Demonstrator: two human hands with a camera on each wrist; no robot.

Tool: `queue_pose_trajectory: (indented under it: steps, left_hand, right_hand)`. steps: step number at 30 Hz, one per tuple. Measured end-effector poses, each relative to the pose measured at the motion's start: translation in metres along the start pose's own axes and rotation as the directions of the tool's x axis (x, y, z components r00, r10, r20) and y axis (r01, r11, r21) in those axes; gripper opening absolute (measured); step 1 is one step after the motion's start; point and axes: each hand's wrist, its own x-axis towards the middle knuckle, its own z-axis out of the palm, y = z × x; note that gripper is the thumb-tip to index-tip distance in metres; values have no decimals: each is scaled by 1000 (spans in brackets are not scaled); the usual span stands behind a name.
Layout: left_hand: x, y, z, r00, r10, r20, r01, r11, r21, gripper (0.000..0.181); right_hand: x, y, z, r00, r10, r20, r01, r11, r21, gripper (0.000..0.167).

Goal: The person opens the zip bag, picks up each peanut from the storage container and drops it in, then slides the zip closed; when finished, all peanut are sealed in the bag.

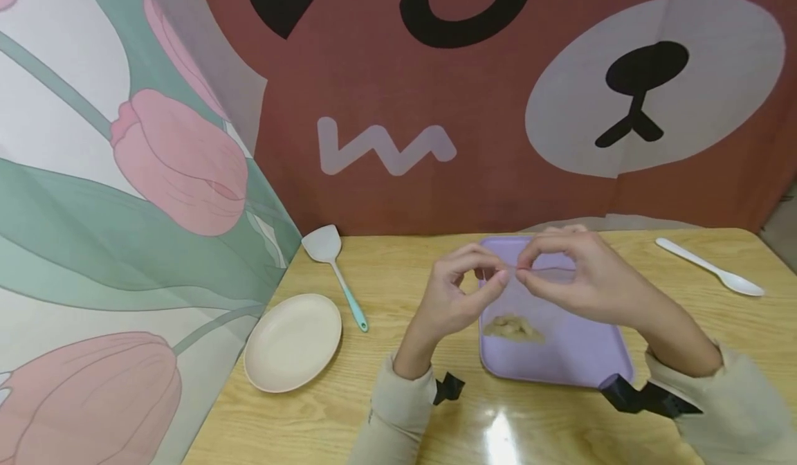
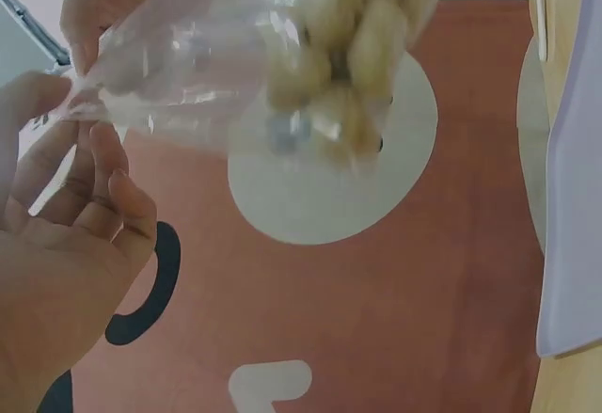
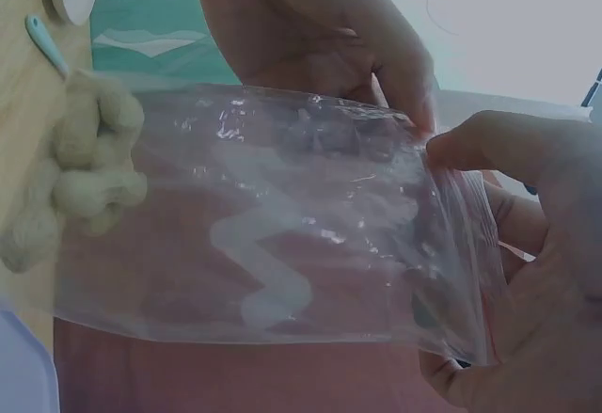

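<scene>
A clear plastic zip bag (image 3: 273, 291) with several peanuts in their shells (image 1: 513, 328) at its bottom hangs in front of me. My left hand (image 1: 454, 292) pinches its top edge between thumb and fingertips. Close beside it, my right hand (image 1: 588, 275) pinches the same edge, its thumb and forefinger nearly meeting the left ones. The right wrist view shows the see-through bag stretching down from the fingers to the peanuts (image 3: 85, 159). Behind the bag in the head view is a lilac tray (image 1: 560, 368); the bag blurs part of it.
On the left of the wooden table (image 1: 423, 354) lie a cream plate (image 1: 292, 344) and a spatula (image 1: 342, 278) with a white head and mint handle. A white spoon (image 1: 710, 266) is at the far right. A printed bear cloth (image 1: 373, 202) stands behind the table.
</scene>
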Motion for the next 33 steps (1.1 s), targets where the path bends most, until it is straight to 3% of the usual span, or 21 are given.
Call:
queue_pose_trajectory:
  steps: [7, 14, 19, 22, 27, 33]
  left_hand:
    - [1, 0, 3, 999, 13, -35, -14, 1000, -18, 8]
    - [-1, -3, 4, 998, -7, -67, 6, 1000, -14, 7]
    - [-1, -4, 4, 997, -14, -81, 14, 1000, -2, 7]
    - [-1, -4, 5, 998, -21, -62, 21, 1000, -12, 7]
    - [-2, -11, 6, 1000, -21, -10, 21, 1000, -17, 9]
    - [-4, -17, 7, 999, -19, -27, 18, 1000, -24, 7]
  right_hand:
    - [1, -1, 5, 1000, 27, -13, -26, 999, 19, 30]
    - [2, 1, 11, 998, -12, -58, 13, 1000, 24, 33]
    - [-5, 4, 8, 997, 49, -61, -47, 999, 26, 33]
    - [-7, 4, 7, 996, 60, -60, -58, 998, 31, 32]
    - [-6, 3, 8, 998, 15, -66, -13, 999, 34, 25]
    - [-13, 4, 6, 993, 90, -72, -85, 994, 73, 32]
